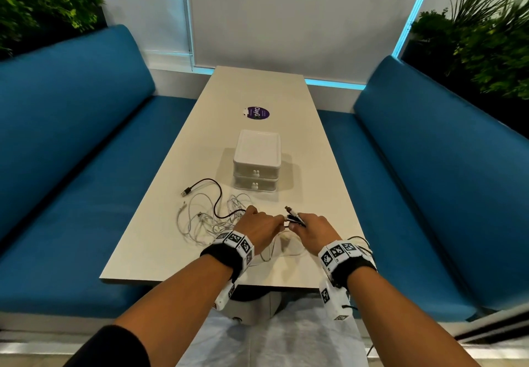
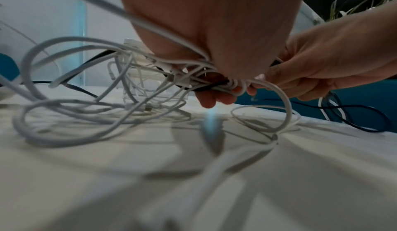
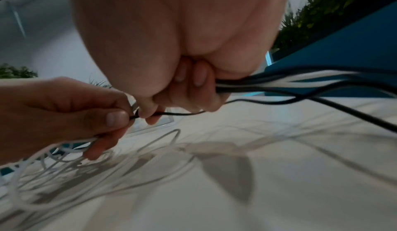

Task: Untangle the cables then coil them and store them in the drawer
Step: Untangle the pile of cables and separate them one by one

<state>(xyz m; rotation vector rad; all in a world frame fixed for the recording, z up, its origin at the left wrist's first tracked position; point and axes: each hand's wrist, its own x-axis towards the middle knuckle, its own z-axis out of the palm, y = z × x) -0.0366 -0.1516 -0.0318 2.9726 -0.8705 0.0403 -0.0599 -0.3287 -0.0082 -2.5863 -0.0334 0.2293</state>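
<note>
Two hands meet low in the centre of the head view, just above the table (image 1: 160,240). Left hand (image 1: 254,225) pinches a bunch of white cables (image 2: 225,83) with one black cable (image 1: 219,200) among them; the loose tangle (image 1: 206,220) lies to its left, spreading toward the frame's left edge. Right hand (image 1: 312,228) is closed round several black and white strands, plug ends (image 1: 289,210) pointing up-frame. Between the grips the strands run left-right, so pulling apart looks like the coming move. Drawer box (image 1: 256,163), both drawers closed, stands up-frame, centre. Untangling appears unfinished.
</note>
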